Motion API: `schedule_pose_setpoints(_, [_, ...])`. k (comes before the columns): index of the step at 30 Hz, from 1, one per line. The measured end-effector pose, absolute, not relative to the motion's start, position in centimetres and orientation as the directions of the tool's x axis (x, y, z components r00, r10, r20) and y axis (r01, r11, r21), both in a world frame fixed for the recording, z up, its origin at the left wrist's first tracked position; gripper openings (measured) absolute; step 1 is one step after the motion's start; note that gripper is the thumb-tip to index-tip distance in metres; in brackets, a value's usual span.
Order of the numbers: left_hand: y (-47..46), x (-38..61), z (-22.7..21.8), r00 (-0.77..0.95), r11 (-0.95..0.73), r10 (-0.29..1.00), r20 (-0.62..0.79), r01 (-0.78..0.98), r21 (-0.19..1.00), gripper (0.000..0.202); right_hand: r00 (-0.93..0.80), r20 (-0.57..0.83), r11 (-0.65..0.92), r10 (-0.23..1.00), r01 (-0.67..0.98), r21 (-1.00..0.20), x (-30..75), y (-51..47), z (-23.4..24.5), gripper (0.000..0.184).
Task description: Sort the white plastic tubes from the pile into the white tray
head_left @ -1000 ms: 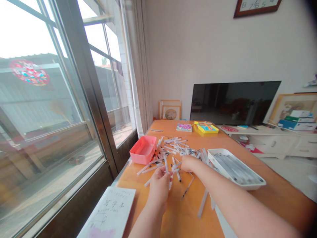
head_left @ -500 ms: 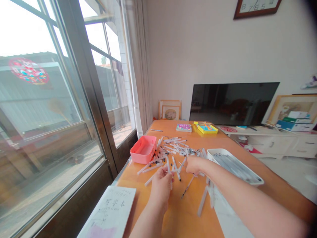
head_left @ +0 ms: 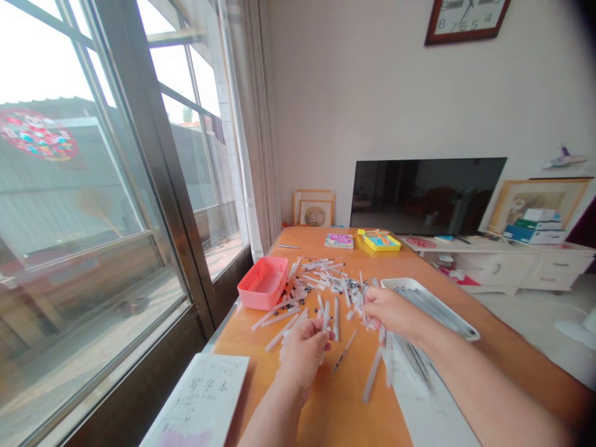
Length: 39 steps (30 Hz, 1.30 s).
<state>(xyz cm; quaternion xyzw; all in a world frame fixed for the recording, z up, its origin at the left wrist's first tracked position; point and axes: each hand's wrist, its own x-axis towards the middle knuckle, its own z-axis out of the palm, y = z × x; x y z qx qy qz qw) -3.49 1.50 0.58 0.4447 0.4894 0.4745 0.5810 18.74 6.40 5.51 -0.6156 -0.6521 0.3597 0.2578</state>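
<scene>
A heap of white pen barrels and small parts (head_left: pixel 326 282) lies scattered across the orange table (head_left: pixel 335 397). My left hand (head_left: pixel 305 351) is closed round a white pen piece that sticks up from its fingers. My right hand (head_left: pixel 388 310) hovers just right of the heap, beside the white tray (head_left: pixel 459 323), with its fingers pinched on a thin white pen piece. A thin refill (head_left: pixel 344 351) lies loose between the two hands.
A pink tray (head_left: pixel 263 282) stands at the table's left side by the window. A white notebook (head_left: pixel 198 403) lies at the near left corner. Two colourful books (head_left: pixel 361 241) sit at the far end, before a television and a low white cabinet.
My right hand has drawn back from the heap towards the right with a piece. My left hand has stayed near the same spot. The head has turned slightly left.
</scene>
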Motion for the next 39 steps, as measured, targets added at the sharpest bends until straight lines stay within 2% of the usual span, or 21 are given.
schedule_pose_setpoints(3, [1.3,-3.2,0.6,0.146,0.139,0.981,-0.125,-0.086,0.987,0.02,-0.015,0.053,0.055,0.998,0.303,-0.951,17.9,5.4,6.5,0.011])
schedule_pose_setpoints(5, [1.1,-3.2,0.7,0.19,0.132,0.975,-0.118,-0.063,0.989,0.019,0.058,0.112,0.104,0.992,0.121,-0.987,17.2,4.8,6.9,0.016])
schedule_pose_setpoints(7, [1.0,-3.2,0.7,0.221,0.127,0.968,-0.114,-0.044,0.991,0.018,0.092,0.138,0.133,0.986,0.064,-0.989,16.7,4.4,6.8,0.018])
schedule_pose_setpoints(15, [0.7,-3.1,0.8,0.28,0.121,0.954,-0.11,-0.022,0.992,0.015,0.061,0.18,0.173,0.982,0.111,-0.979,16.2,3.7,6.5,0.018])
schedule_pose_setpoints(25, [0.6,-2.9,1.0,0.277,0.133,0.954,-0.112,-0.057,0.989,0.019,-0.038,0.108,0.113,0.993,0.173,-0.978,16.0,3.9,6.1,0.018])
schedule_pose_setpoints(30, [0.6,-2.9,0.9,0.296,0.144,0.948,-0.119,-0.066,0.987,0.018,-0.034,0.086,0.091,0.996,0.207,-0.974,16.4,3.9,6.1,0.013])
schedule_pose_setpoints(39, [0.5,-3.1,0.7,0.321,0.131,0.942,-0.099,-0.08,0.988,0.016,-0.043,0.042,0.052,0.998,0.277,-0.959,16.1,3.6,6.1,0.017])
